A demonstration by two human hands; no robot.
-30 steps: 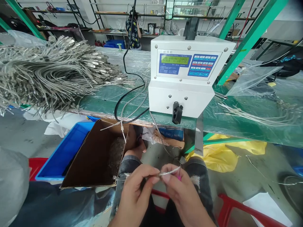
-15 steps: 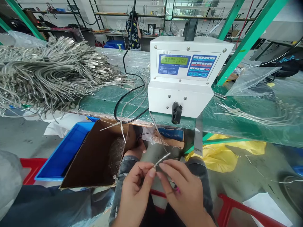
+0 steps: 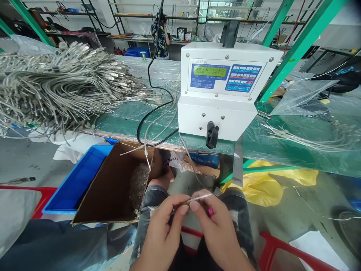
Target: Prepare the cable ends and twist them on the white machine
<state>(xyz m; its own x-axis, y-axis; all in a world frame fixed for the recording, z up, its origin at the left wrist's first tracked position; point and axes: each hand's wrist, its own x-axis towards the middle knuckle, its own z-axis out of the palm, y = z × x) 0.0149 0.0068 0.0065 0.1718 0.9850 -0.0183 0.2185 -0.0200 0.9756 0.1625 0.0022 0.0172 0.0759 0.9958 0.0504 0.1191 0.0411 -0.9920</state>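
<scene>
Above my lap, a thin cable with a silvery, shiny end stretches between my two hands and points to the right. My left hand pinches it between thumb and fingers. Close beside it, my right hand is closed on the silvery end, thumb on the near side. Something small and pink shows among the right fingers; I cannot tell what it is. Beyond my hands, a white machine with a display, a keypad and a black clamp on its front stands at the bench edge.
A large heap of grey cables lies on the left of the green bench. Below are an open cardboard box and a blue bin. Several cables lie at right. Another person stands at the back.
My right fingers, spread beside the cable before, have closed onto its silvery end. The cable end has tipped lower and toward the right. My view has shifted slightly.
</scene>
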